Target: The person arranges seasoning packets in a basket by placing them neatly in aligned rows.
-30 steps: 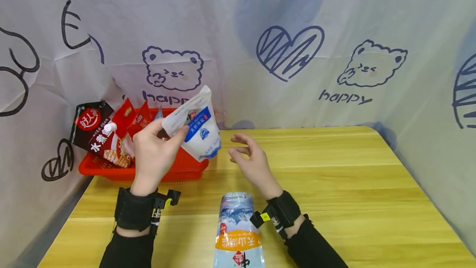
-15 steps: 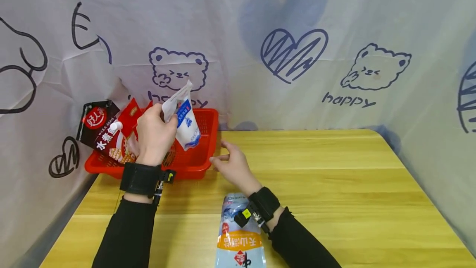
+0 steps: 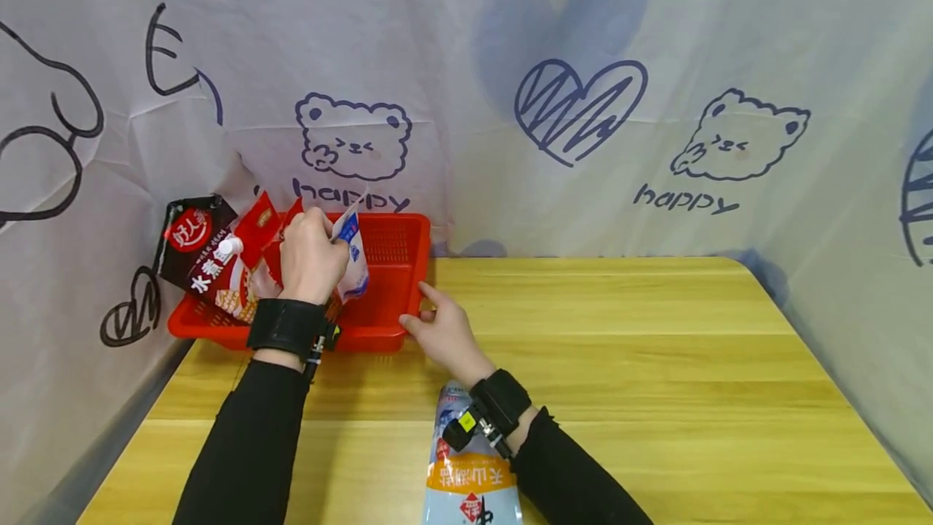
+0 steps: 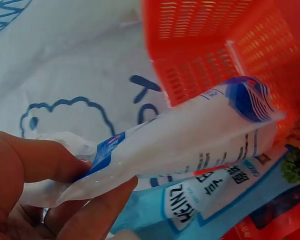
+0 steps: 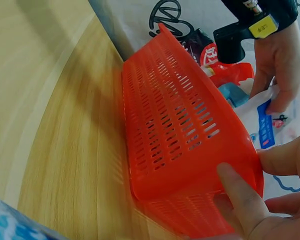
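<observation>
My left hand pinches the top of a white and blue bag of sea salt, which hangs upright inside the red plastic basket. In the left wrist view, thumb and fingers squeeze the upper end of the salt bag, beside a light blue Heinz pouch. My right hand holds the basket's near right corner. The right wrist view has the thumb over the rim and the fingers against the basket's outer wall. Whether the salt bag touches the basket floor is hidden.
A black and red seasoning packet and a red pouch lean in the basket's left part. On the wooden table, a light blue salt pouch with an orange band lies partly under my right wrist. A white cloth hangs behind.
My left hand has carried the salt bag left and down into the basket. My right hand has moved left from open air onto the basket's corner.
</observation>
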The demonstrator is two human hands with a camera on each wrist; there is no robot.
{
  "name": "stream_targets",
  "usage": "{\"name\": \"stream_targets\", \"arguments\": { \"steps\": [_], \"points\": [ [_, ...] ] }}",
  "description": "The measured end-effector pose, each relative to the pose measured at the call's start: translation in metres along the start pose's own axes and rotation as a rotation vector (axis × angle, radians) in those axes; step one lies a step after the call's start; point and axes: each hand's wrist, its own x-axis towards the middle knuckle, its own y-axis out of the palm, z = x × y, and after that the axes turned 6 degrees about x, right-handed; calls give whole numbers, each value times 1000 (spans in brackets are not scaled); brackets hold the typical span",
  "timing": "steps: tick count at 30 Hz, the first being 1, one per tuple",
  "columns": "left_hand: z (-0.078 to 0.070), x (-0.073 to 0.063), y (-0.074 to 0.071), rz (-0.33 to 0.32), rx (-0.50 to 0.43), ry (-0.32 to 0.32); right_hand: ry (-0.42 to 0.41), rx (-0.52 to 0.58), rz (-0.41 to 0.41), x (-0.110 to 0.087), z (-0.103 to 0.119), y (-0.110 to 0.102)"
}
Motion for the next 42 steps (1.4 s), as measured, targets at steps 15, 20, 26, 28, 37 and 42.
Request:
{"name": "stream_targets", "arguments": {
  "steps": [15,20,26,28,37,42],
  "points": [
    [14,21,22,143,100,24,9,-58,-30,0,1,1],
    [18,26,21,215,101,20,6,-77,-36,0,3,0],
    [21,31,23,263,150,-6,10,-60,-24,-1,2,-1],
    [22,32,23,268,158,-6,7,-58,-21,-1,1,0],
    [21,30,21,322,195,-29,11,-65,-26,1,1,0],
    [18,25,12,355,180,-20,19,-50,-21,1,2,0]
  ]
}}
